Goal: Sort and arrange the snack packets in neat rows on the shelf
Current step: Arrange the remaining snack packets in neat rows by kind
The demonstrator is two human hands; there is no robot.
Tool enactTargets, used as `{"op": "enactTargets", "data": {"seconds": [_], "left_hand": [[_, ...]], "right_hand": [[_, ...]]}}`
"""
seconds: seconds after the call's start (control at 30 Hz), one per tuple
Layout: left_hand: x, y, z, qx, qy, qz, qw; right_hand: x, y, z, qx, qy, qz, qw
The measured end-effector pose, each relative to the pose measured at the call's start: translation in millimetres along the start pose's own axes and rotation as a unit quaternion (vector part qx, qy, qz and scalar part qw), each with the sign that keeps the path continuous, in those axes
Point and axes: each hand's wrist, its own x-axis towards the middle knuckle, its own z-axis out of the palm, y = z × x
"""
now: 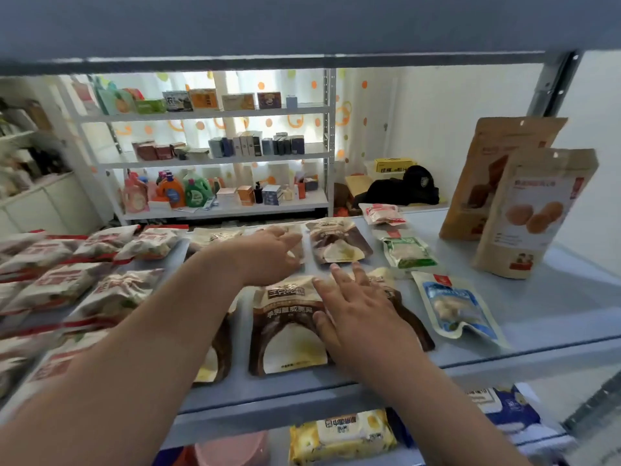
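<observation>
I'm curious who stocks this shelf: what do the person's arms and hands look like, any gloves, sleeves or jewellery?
The left hand and right hand are bare, and so are the arms as far as the view shows. No sleeves, gloves, watch, bracelets or rings are visible, and there are no markings. The picture is too blurred to judge the nails.

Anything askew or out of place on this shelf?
Blue packet at the right lies rotated against the rows of brown packets, its lower corner near the front edge of the shelf. Small red-and-white packet at the back sits crooked too. No spill or tear visible.
</observation>
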Motion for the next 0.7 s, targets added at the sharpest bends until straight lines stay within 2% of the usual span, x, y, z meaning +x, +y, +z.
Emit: {"op": "enactTargets", "data": {"seconds": [0.07, 0.13, 0.23, 0.33, 0.6, 0.7], "left_hand": [[-52.9, -8.4, 6.6, 0.005, 0.011, -0.029, 1.000], [-105.1, -10.3, 21.8, -0.030, 0.054, -0.061, 0.996], [-146.1, -8.9, 49.1, -0.047, 0.090, -0.111, 0.989], [-150.9, -10.7, 71.7, -0.049, 0.095, -0.141, 0.984], [-145.4, -13.4, 98.1, -0.042, 0.129, -0.139, 0.981], [-167.9, -22.5, 91.4, -0.069, 0.184, -0.106, 0.975]], "right_hand": [[0.2, -9.2, 1.6, 0.003, -0.022, -0.055, 0.998], [2.2, -16.4, 7.5, -0.002, -0.039, -0.095, 0.995], [4.0, -20.8, 15.0, -0.005, -0.059, -0.110, 0.992], [3.1, -19.5, 12.2, -0.009, -0.074, -0.113, 0.991], [-0.6, -24.7, 5.4, -0.017, -0.066, -0.107, 0.992], [-2.7, -35.8, 5.7, -0.027, -0.046, -0.090, 0.995]]}}
